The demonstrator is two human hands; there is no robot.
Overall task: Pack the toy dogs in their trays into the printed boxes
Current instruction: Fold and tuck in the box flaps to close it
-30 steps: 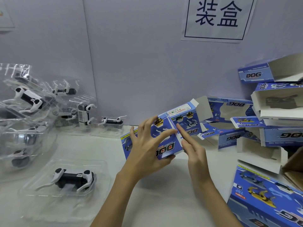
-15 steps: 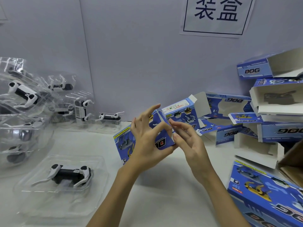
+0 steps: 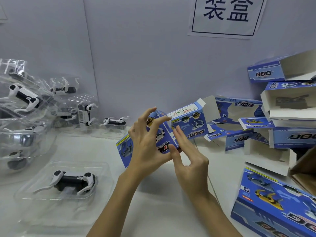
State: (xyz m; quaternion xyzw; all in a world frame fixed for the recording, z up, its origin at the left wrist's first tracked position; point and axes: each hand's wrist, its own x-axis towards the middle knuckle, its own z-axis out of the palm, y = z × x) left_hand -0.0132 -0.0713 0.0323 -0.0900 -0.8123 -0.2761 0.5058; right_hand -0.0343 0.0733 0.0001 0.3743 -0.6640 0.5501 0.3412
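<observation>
1. We see both bare hands raised over the white surface (image 3: pixel 162 211), working one blue printed box (image 3: pixel 186 124) held in mid-air at centre frame.
2. The left hand (image 3: pixel 147 147) has its grip clamped on the box's near end, thumb underneath and curled fingers arched over the top edge.
3. The right hand (image 3: pixel 189 161) also grasps the box: its thumb presses the lower edge while straight fingers lie against the printed face marked "DOG".
4. The box's far end stands open, a grey inner flap (image 3: pixel 211 108) folded upward toward the wall.
5. We find the nearest toy dog (image 3: pixel 73 181), black-bodied with white legs, lying in a clear tray (image 3: pixel 34 190) on the surface at lower left, well apart from the hands.
6. More clear trays holding dogs (image 3: pixel 25 98) are heaped against the wall at far left, and one further dog (image 3: pixel 114 121) sits in its tray just left of the held box.
7. At right, we see a pile of opened boxes (image 3: pixel 289 106) leaning on one another, some showing white insides.
8. A closed box (image 3: pixel 273 207) lies flat at lower right, beside the corner of a brown carton (image 3: pixel 306 170).
9. A paper sign (image 3: pixel 225 14) with two printed characters hangs on the wall above.
</observation>
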